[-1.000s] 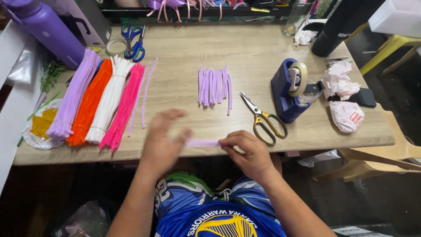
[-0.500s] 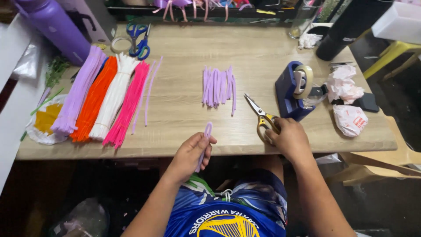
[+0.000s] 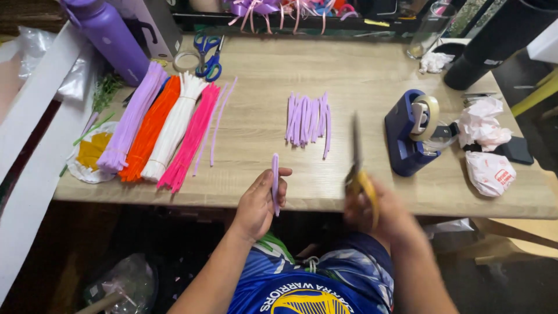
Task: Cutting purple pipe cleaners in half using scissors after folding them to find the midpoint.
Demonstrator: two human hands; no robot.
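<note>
Left hand (image 3: 258,203) clamped on a folded lilac pipe cleaner (image 3: 275,181), upright at the table (image 3: 349,75) front edge, 6 o'clock of the cut lilac pile (image 3: 308,119). Right hand (image 3: 386,218), blurred, grips yellow-handled scissors (image 3: 360,174), blades toward 12; hands apart. Blue tape dispenser (image 3: 410,136) at 3 o'clock.

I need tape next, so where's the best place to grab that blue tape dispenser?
Grip the blue tape dispenser across its solid body, coming from above on its left side. The roll and cutter sit to the right, and crumpled paper crowds that side.
</note>
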